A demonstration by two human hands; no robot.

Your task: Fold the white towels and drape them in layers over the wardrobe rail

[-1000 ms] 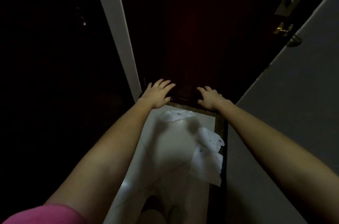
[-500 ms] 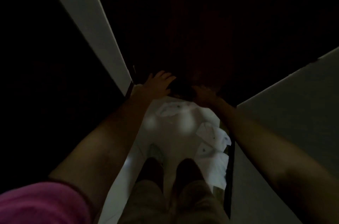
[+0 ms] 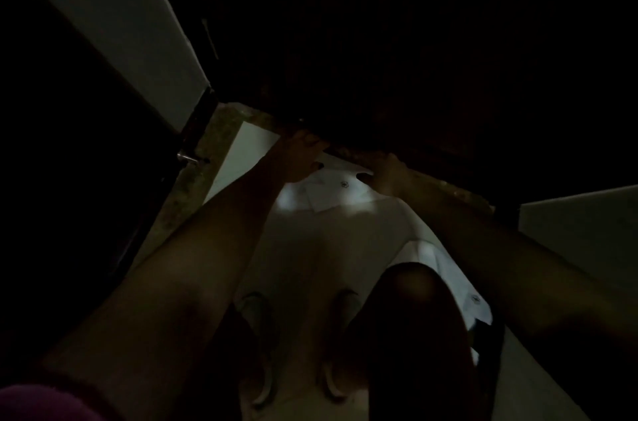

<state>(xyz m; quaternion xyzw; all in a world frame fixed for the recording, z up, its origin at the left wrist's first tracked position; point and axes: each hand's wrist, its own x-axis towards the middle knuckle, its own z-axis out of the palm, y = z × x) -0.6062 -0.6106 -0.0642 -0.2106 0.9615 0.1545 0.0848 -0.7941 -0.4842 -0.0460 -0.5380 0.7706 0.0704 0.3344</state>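
The scene is very dim. A white towel (image 3: 336, 191) with a small printed mark lies on the pale floor against a dark door's bottom edge. My left hand (image 3: 299, 158) holds its far left corner, thumb on top of the cloth. At the far right corner my right hand (image 3: 389, 175) grips the same way. The fingers of both hands are hidden under the door's shadow. More white towel (image 3: 464, 289) lies along the right side of the floor, partly covered by my right forearm and knee. No wardrobe rail is visible.
A dark door (image 3: 397, 58) fills the top, with a stone threshold strip (image 3: 207, 158) on the left. White wall panels stand at left (image 3: 114, 16) and right (image 3: 580, 223). My slippered feet (image 3: 257, 334) and bent knee (image 3: 414, 324) are on the narrow floor below.
My head has dipped lower and closer to the floor. Both hands came down from the door's base onto the far edge of the towel and closed on its corners.
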